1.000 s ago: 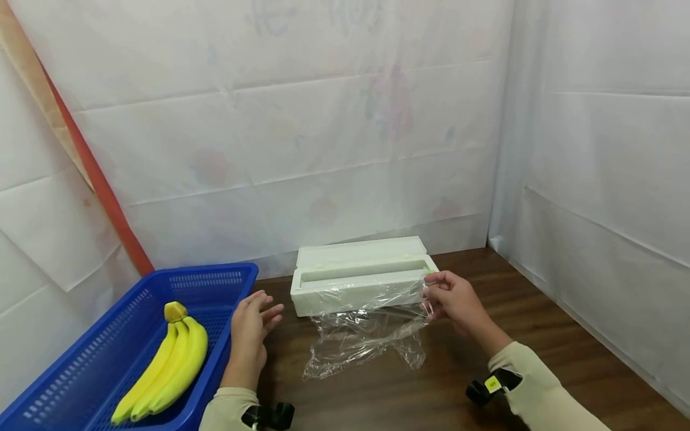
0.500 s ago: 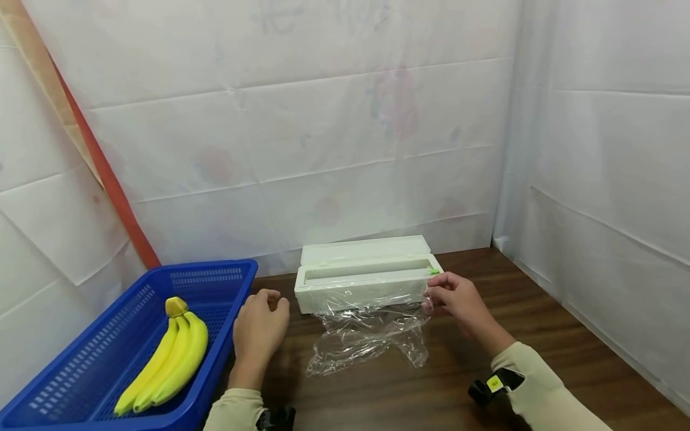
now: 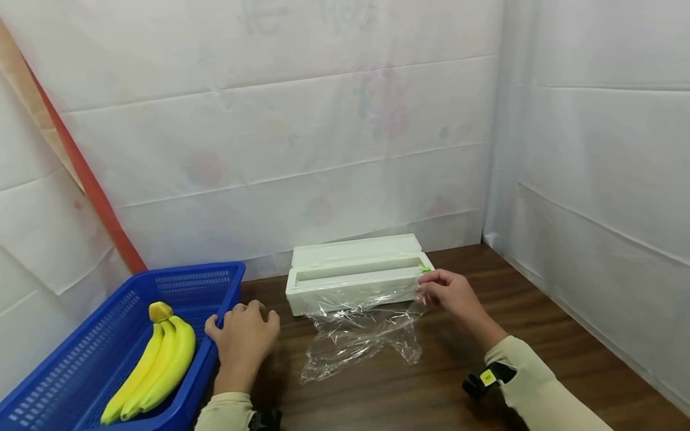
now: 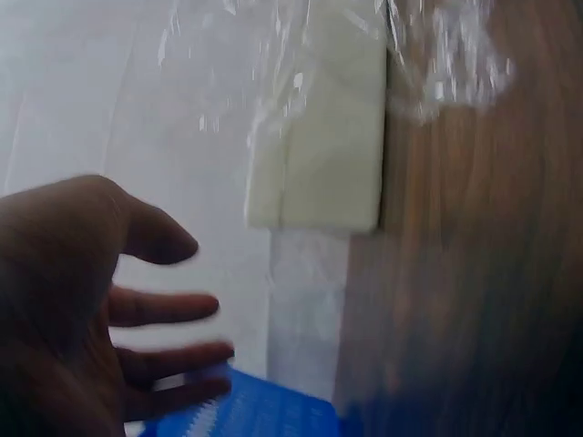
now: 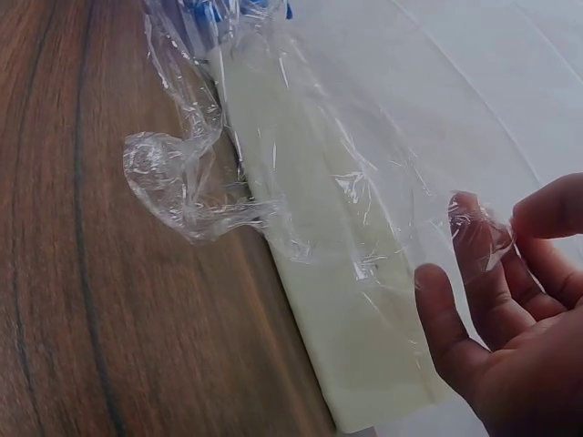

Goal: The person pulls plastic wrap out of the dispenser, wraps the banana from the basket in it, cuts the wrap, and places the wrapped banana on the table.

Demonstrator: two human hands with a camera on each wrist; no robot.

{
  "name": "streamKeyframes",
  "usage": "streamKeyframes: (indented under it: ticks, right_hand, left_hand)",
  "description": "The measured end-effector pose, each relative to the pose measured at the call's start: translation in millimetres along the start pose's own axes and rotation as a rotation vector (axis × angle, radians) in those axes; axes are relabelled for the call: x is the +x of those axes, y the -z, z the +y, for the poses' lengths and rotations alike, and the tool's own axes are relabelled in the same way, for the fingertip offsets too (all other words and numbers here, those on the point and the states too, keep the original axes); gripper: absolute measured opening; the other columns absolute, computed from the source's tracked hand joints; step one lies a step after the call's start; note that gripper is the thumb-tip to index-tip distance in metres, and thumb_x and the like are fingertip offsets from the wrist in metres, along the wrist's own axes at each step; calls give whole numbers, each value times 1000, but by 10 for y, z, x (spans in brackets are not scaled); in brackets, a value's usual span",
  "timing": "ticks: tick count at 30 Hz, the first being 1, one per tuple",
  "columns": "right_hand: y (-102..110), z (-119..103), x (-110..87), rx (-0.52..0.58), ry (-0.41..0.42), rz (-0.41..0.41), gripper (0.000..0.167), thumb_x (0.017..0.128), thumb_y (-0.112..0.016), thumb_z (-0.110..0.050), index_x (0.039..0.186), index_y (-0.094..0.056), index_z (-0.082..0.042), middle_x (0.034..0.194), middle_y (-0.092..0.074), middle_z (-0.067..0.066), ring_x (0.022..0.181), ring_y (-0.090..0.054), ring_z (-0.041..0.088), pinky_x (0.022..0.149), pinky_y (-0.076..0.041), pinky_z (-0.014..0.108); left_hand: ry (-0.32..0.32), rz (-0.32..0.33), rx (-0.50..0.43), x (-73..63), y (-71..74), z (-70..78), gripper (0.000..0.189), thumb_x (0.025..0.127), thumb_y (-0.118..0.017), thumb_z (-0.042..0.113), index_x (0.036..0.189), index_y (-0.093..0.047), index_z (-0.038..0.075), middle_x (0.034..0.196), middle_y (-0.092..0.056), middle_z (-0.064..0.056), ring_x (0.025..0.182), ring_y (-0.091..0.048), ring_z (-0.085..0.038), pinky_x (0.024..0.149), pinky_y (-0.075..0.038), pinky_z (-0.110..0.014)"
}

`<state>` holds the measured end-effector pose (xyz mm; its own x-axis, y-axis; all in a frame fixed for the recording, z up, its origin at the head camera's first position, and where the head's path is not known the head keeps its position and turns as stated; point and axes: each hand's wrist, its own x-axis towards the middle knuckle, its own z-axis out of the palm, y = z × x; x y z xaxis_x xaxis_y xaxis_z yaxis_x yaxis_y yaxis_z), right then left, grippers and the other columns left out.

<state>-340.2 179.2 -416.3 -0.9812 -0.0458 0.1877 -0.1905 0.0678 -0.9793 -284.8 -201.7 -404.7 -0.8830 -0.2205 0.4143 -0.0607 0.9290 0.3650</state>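
Observation:
Clear plastic wrap (image 3: 361, 335) hangs crumpled from the front of a white cling film dispenser box (image 3: 345, 293), whose lid is raised. At the box's right end, my right hand (image 3: 455, 299) pinches the edge of the wrap between its fingertips; the right wrist view shows film bunched at the fingers (image 5: 478, 238). My left hand (image 3: 245, 335) is beside the right rim of the blue basket (image 3: 218, 341), its fingers spread and bent, holding nothing. In the left wrist view the left fingers (image 4: 173, 308) show apart from the box.
Inside the basket lies a bunch of yellow bananas (image 3: 156, 365). A green piece (image 3: 424, 270) sits at the box's right end. White sheeting (image 3: 280, 149) hangs behind the brown wooden table (image 3: 388, 395) and along its right side.
My left hand has turned from palm inward to back upward and moved left toward the basket's rim. The right hand keeps its pinch on the wrap, hardly moving.

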Motion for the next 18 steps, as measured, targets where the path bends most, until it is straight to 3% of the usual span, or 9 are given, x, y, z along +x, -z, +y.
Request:
streamKeyframes:
  ticks: [3,8,14,18]
  right_hand:
    - [-30,-8,1,-15,8,8,23,95,-65,-7,111,-66,11,94,-70,9,76,-63,15,73,-54,34]
    - [-79,-9,-2,50,24,-27,28,97,-61,-5,118,-63,12,109,-65,20,85,-67,18,77,-58,36]
    - [-125,20,2,125,19,-69,33,97,-58,-1,127,-58,12,122,-60,28,87,-69,22,74,-59,46]
    - [-130,48,3,120,12,-78,36,97,-56,0,132,-57,9,131,-58,28,88,-70,22,70,-60,44]
  left_hand:
    - [-26,2,-16,72,4,-108,27,94,-59,25,98,-71,1,85,-66,-13,90,-61,-39,103,-8,-73]
    - [-51,6,-19,195,5,-216,28,96,-55,27,92,-70,3,68,-64,-6,76,-64,-35,103,-8,-72]
    - [-105,32,-46,291,4,-293,29,96,-54,27,90,-72,5,69,-65,-5,78,-64,-37,100,-10,-72]
    - [-138,36,-51,329,-17,-324,28,96,-54,27,89,-73,6,71,-67,-4,80,-65,-36,100,-9,-73]
